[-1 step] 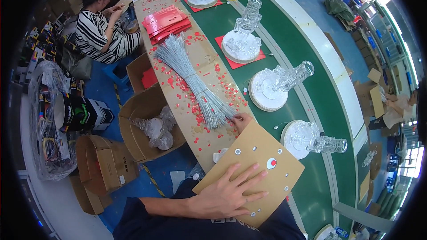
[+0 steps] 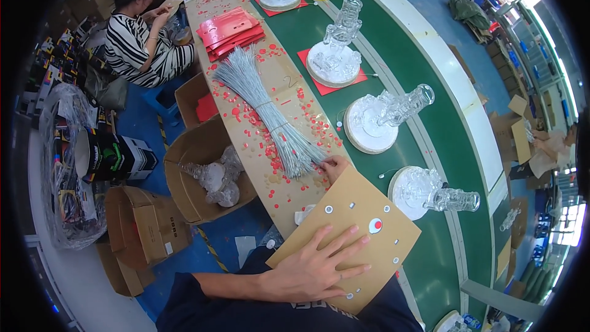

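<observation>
My left hand lies flat, fingers spread, on a tan cardboard sheet that rests tilted against my lap and the table edge. The sheet has several small holes with pale rings and a larger opening showing a red dot. Beyond its upper edge my right hand pinches at the near ends of a bundle of thin silvery wire ties. How many wires the fingers hold is too small to tell. The bundle is bound in the middle and lies along the brown-covered table.
Right of the table, clear glass pieces on round white bases stand along a green conveyor. Red folded cards and scattered red dots lie on the table. At left are an open carton holding glass pieces and a seated person.
</observation>
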Demonstrator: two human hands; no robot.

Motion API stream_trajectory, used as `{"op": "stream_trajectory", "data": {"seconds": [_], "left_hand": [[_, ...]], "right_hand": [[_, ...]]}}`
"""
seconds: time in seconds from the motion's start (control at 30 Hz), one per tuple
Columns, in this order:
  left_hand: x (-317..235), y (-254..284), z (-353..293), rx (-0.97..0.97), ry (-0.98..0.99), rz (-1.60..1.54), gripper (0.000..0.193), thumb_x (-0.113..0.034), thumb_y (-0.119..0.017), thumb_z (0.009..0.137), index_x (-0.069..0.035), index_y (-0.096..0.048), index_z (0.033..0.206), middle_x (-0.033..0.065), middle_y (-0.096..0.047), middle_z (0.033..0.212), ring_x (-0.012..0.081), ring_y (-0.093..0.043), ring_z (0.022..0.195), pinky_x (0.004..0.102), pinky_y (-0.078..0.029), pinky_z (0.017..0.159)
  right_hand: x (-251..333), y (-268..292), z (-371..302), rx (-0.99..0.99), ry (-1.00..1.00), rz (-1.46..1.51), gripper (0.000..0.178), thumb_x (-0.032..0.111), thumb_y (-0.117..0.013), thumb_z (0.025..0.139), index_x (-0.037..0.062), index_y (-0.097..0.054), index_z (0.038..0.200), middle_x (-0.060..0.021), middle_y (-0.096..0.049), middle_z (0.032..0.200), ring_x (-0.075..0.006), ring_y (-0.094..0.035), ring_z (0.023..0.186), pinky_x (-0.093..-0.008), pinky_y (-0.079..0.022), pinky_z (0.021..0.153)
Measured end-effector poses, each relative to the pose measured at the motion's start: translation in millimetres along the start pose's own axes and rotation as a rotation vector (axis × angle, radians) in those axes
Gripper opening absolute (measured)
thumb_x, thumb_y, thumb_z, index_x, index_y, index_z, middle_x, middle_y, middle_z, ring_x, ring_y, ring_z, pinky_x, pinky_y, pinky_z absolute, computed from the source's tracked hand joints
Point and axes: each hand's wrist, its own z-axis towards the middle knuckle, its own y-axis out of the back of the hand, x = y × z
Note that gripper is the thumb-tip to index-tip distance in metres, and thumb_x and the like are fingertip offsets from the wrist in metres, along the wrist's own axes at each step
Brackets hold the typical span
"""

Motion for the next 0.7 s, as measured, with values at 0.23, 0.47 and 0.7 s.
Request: {"op": "stream_trajectory", "data": {"seconds": [0.23, 0.47, 0.7], "left_hand": [[-2, 0, -3, 0.030, -0.021, 0.006, 0.069, -0.056, -0.061, 0.094, -0.026, -0.045, 0.155, 0.0178, -0.026, 0.167, 0.0391, -0.025, 0.153, 0.0639, -0.030, 0.113], [-3, 10, 3, 0.209, -0.037, 0.008, 0.084, -0.065, -0.067, 0.085, -0.024, -0.046, 0.155, 0.0229, -0.021, 0.167, 0.0490, -0.018, 0.153, 0.0740, -0.020, 0.112], [-3, 5, 5, 0.111, -0.068, 0.155, 0.099, -0.066, -0.081, 0.068, -0.019, -0.052, 0.151, 0.0234, -0.038, 0.157, 0.0468, -0.028, 0.150, 0.0746, -0.018, 0.113]], "right_hand": [[-10, 3, -1, -0.078, -0.083, 0.140, 0.018, 0.008, -0.069, 0.091, -0.0051, -0.073, 0.102, -0.0129, -0.075, 0.084, -0.0158, -0.071, 0.071, -0.0302, -0.055, 0.064], [-64, -1, -109, -0.385, -0.113, 0.692, 0.017, 0.013, -0.066, 0.096, -0.0008, -0.071, 0.104, -0.0085, -0.074, 0.092, -0.0147, -0.069, 0.083, -0.0318, -0.054, 0.072], [-105, 125, -245, -1.034, 0.215, 1.322, 0.014, 0.018, -0.061, 0.102, 0.0062, -0.067, 0.108, -0.0058, -0.069, 0.107, -0.0167, -0.064, 0.099, -0.0321, -0.051, 0.082]]}}
